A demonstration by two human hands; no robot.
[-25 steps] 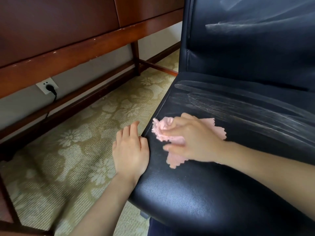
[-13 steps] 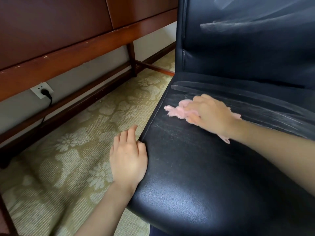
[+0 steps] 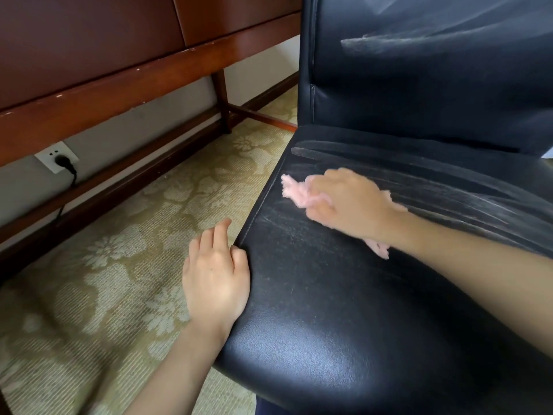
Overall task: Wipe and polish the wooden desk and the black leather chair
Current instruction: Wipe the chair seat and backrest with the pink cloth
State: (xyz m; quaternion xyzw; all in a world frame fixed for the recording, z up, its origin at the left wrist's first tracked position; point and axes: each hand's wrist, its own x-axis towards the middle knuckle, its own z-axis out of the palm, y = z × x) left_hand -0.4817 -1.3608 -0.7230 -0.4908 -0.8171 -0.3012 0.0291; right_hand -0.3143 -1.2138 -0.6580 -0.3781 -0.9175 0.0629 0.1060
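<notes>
so the right hand (image 3: 347, 202) grips a pink cloth (image 3: 294, 193) on the chair (image 3: 329, 324) seat, left hand (image 3: 215, 283) rests flat, fingers straight, on its edge

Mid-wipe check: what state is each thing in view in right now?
Chair seat: whitish wipe streaks across the rear, glossy at the front.
Backrest: one whitish smear near the top.
Pink cloth: bunched on the seat under the right hand.
Right hand: holds the cloth against the seat, blurred.
Left hand: rests on the seat's left edge.
Plug: seated in the wall socket.
Desk: untouched by either hand, edge chipped.
</notes>
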